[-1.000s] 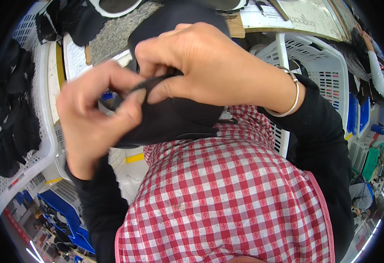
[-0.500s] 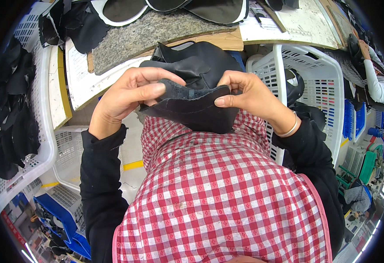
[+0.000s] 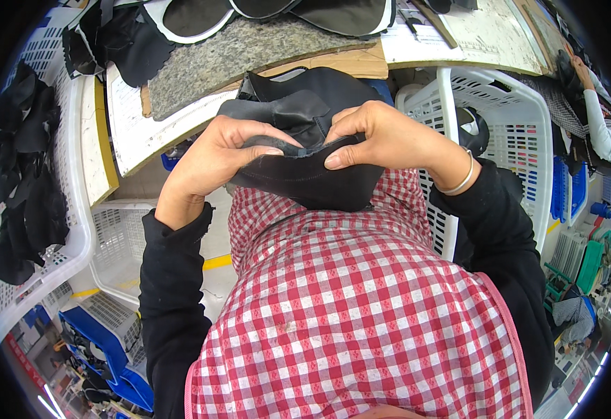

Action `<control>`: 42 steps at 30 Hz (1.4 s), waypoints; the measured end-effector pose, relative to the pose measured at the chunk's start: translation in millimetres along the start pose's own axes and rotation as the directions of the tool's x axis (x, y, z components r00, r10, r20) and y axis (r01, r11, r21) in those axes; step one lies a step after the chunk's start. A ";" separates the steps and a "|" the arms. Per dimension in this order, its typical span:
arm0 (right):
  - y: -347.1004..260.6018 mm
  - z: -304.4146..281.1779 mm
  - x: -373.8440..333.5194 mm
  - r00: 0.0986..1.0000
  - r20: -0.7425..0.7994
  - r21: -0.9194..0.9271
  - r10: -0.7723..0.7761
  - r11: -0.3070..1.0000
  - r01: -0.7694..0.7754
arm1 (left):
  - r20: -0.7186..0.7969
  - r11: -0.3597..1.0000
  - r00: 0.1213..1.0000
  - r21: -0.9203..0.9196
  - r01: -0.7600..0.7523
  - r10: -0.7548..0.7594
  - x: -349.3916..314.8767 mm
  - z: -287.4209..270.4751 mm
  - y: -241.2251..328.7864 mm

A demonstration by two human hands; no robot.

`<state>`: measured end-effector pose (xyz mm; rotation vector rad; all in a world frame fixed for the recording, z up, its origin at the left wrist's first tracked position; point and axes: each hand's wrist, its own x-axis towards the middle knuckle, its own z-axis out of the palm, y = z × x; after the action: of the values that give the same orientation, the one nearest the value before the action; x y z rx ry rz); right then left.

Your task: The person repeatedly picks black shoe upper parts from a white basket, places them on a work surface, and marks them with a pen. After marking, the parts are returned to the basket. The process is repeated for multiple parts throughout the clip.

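A stitched black leather piece (image 3: pixel 305 185), which looks like a shoe upper, is held up in front of my checked apron. My left hand (image 3: pixel 211 153) pinches its upper edge between thumb and fingers. On the same edge, a little to the right, my right hand (image 3: pixel 386 140) grips with thumb and bent fingers. The two layers of the edge meet between my hands, and a seam line runs below it. More of the black leather (image 3: pixel 340 91) bulges up behind my hands toward the table, its far part partly hidden by them.
Ahead is a table with a grey stone slab (image 3: pixel 208 70) and white-edged black pieces (image 3: pixel 351 17). A white basket (image 3: pixel 75 223) of black pieces stands left; another white basket (image 3: pixel 448 112) stands close by my right forearm. A person's hand and sleeve (image 3: pixel 602 129) show far right.
My hands have come closer together along the leather edge. The gap between its two layers has narrowed, and my left hand has shifted slightly right.
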<state>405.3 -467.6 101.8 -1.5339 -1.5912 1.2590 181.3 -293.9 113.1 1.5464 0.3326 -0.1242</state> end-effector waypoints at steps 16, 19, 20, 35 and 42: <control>5.1 16.9 3.7 0.982 -0.122 -0.079 -0.144 0.988 0.135 | 0.035 0.997 0.997 0.005 -0.075 0.075 -1.1 -4.2 -9.2; 5.4 19.2 5.9 0.982 -0.127 -0.095 -0.139 0.987 0.128 | 0.062 0.997 0.996 -0.011 -0.070 0.070 -3.0 -5.9 -11.2; 5.2 19.5 5.9 0.989 -0.119 -0.053 -0.086 0.995 0.080 | 0.008 0.998 1.000 -0.063 -0.030 0.030 -5.0 -4.6 -11.2; -36.2 30.5 20.9 0.957 -0.110 -0.566 -0.267 0.809 0.161 | -0.522 0.991 0.844 0.103 -0.083 0.125 -36.8 45.6 -25.7; -36.7 30.4 24.5 0.964 -0.057 -0.530 -0.260 0.826 0.192 | -0.565 0.990 0.815 0.117 -0.074 0.127 -38.7 50.0 -29.0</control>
<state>359.0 -446.7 118.8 -1.6270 -2.0674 0.6037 142.9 -349.3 95.9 1.6659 0.7273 0.4302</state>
